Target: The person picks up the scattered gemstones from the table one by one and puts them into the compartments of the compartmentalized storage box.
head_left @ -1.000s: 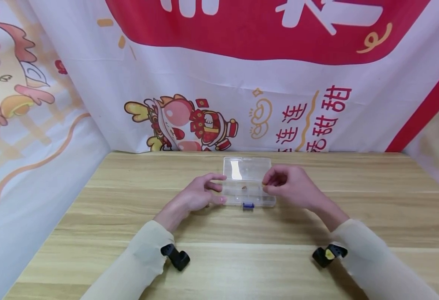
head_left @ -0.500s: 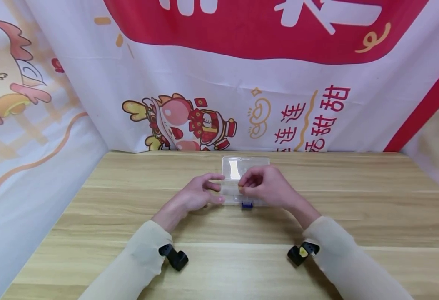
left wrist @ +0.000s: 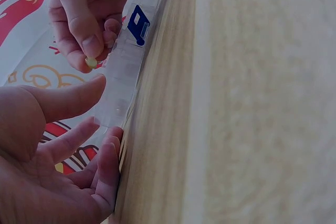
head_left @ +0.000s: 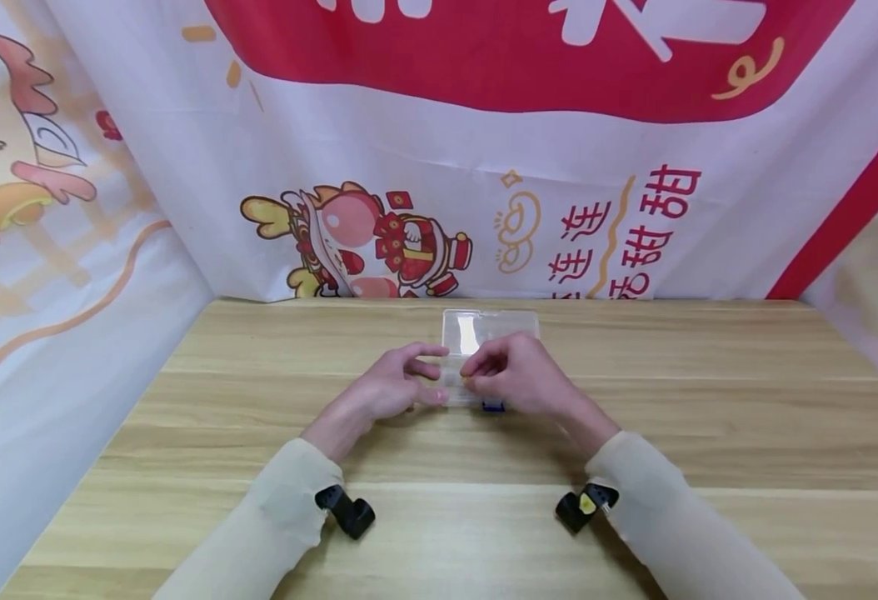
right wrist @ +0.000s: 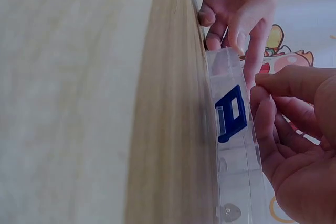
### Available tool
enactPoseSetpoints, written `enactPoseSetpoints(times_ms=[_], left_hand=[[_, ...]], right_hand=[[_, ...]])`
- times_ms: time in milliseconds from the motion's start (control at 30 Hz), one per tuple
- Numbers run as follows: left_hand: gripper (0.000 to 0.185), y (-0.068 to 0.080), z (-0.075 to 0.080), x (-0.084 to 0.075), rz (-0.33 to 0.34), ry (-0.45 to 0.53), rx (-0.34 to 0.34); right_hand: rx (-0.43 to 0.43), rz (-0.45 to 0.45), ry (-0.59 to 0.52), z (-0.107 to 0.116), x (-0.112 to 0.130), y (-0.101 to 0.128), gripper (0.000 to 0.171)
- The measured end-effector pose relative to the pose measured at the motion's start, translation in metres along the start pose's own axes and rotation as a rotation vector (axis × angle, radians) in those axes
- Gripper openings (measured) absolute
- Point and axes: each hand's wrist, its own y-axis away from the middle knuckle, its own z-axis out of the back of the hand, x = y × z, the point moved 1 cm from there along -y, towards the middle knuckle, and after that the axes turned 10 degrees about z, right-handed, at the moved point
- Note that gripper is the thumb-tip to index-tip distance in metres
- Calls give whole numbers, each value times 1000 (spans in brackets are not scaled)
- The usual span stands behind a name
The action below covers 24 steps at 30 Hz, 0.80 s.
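Right at the tips of the right hand's [head_left: 517,379] thumb and forefinger sits a small yellowish bead [left wrist: 91,62], pinched between them and held just above the left end of the clear plastic compartment box [head_left: 476,333]; the left wrist view shows it plainly, pressed between the two fingertips [left wrist: 86,43] and just clear of the box's wall, while in the head view it is only a speck by the knuckles. The right hand's other fingers are curled loosely inward over the tray. The box lies on the wooden table [head_left: 709,433] with its lid swung open and lying flat on the far side, and its blue latch [right wrist: 231,114] points toward the person at the middle of the near wall. The left hand [head_left: 386,392] rests against the box's left end, fingers nearly straight and spread, the lower fingertips [left wrist: 107,150] touching the corner of the tray, the thumb stretched above it near the bead without touching it; it grips nothing. Both forearms wear cream sleeves [head_left: 281,508]. Behind the table hangs a red and white printed banner [head_left: 484,167] with cartoon figures.
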Motion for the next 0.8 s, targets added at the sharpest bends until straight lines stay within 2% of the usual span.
enactPoseSetpoints(times_ms=[533,800], left_hand=[[61,0,0,0,7,-2,7],[61,-1,0,1,0,-1,2]], right_hand=[[10,-65,47,-6,-1,-3,6],[22,-41,89,-8,0,-4,6]])
